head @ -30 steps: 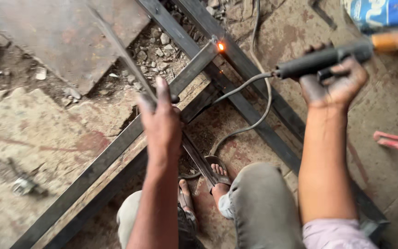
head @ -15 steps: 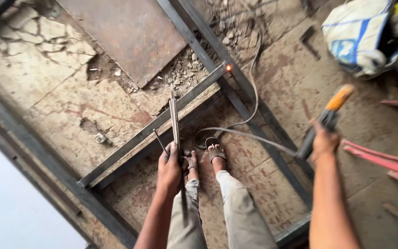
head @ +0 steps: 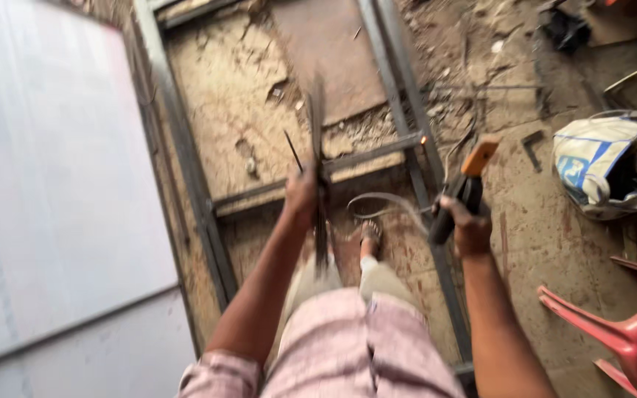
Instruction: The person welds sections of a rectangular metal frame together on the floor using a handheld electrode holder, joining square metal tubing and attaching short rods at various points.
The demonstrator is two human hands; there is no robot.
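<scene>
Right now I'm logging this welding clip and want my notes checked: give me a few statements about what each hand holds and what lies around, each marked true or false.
1. The left hand grips a dark metal bar. True.
2. The right hand is empty. False: it holds a welding electrode holder with an orange tip and a dark grip.
3. A dark metal frame lies flat on the cracked floor. True.
4. A blue chair stands at the lower right. False: the chair there is red plastic.
5. A white sack lies to the right. True.
6. A cable curves across the floor near the person's foot. True.
</scene>
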